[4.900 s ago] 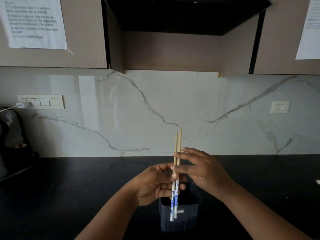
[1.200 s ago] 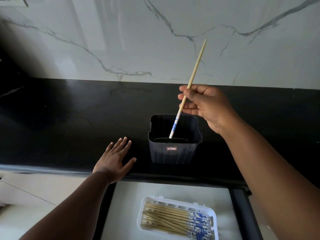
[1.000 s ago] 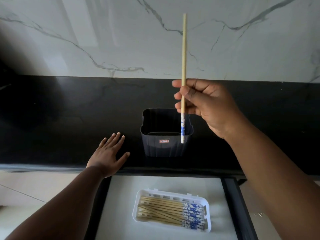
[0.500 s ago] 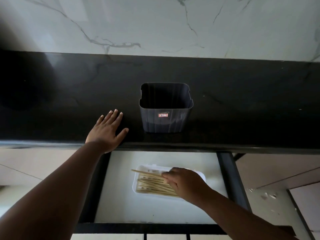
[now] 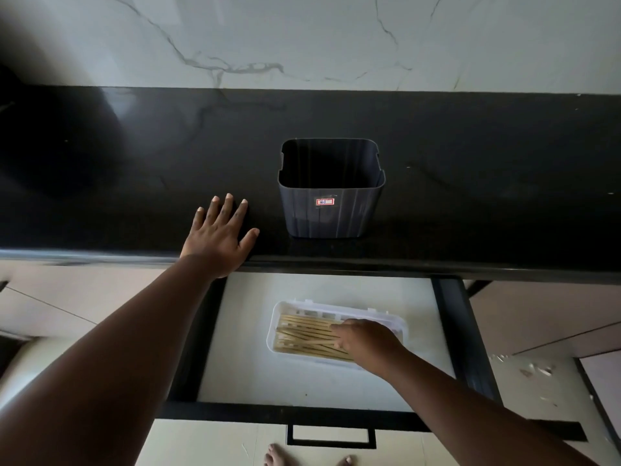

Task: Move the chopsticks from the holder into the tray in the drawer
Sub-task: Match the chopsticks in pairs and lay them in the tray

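The dark grey square holder (image 5: 331, 210) stands on the black counter (image 5: 487, 196) near its front edge, and I see nothing inside it. Below it, the open drawer (image 5: 302, 381) holds a white tray (image 5: 273, 331) with several wooden chopsticks (image 5: 302, 334) lying lengthwise. My right hand (image 5: 366, 341) lies palm down on the right half of the chopsticks in the tray, hiding their blue ends; whether its fingers pinch one is hidden. My left hand (image 5: 218, 240) rests flat on the counter edge left of the holder, fingers spread, holding nothing.
A marble backsplash (image 5: 302, 38) rises behind the counter. The drawer has black side rails (image 5: 460, 331) and a black front handle (image 5: 331, 438). My bare feet (image 5: 279, 459) show on the floor below the drawer front. Closed cabinet fronts flank the drawer.
My right hand carried a chopstick from above the holder down into the tray and now lies flat on the pile. My left hand stayed on the counter.
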Demonstrator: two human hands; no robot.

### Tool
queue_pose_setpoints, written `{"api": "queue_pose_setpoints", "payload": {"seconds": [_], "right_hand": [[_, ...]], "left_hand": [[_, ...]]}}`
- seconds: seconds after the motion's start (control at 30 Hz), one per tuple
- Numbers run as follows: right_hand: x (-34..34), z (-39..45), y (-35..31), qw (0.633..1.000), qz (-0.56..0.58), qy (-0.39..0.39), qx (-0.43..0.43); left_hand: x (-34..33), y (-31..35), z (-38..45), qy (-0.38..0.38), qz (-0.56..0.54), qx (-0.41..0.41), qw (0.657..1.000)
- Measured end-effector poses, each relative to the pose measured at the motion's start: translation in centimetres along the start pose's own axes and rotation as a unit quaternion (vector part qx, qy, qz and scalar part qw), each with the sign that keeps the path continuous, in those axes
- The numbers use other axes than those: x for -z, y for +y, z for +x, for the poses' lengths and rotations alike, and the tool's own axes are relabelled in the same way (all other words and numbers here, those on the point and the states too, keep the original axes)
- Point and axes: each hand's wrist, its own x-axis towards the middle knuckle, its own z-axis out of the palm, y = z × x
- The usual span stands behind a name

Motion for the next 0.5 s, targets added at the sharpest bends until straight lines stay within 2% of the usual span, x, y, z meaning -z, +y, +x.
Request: {"api": "queue_pose_setpoints", "payload": {"seconds": [0.17,0.33,0.4,0.5], "right_hand": [[1.9,-1.7,0.2,0.994,0.074,0.067,-0.051],[2.8,-7.1,-0.7,0.974,0.125,0.187,-0.013],[2.0,-10.0,-1.2,0.965,0.107,0.24,0.019],[-0.3,-13.3,-1.4,0.954,0.049,0.283,0.086]], "left_hand": [[-0.2,0.1,-0.3,0.013,-0.01,0.016,1.0],[0.1,2.1,-2.5,0.008,-0.067,0.111,0.992],[-0.1,3.5,-5.5,0.013,-0.082,0.088,0.993],[-1.3,5.5,-12.3,0.011,-0.072,-0.021,0.997]]}}
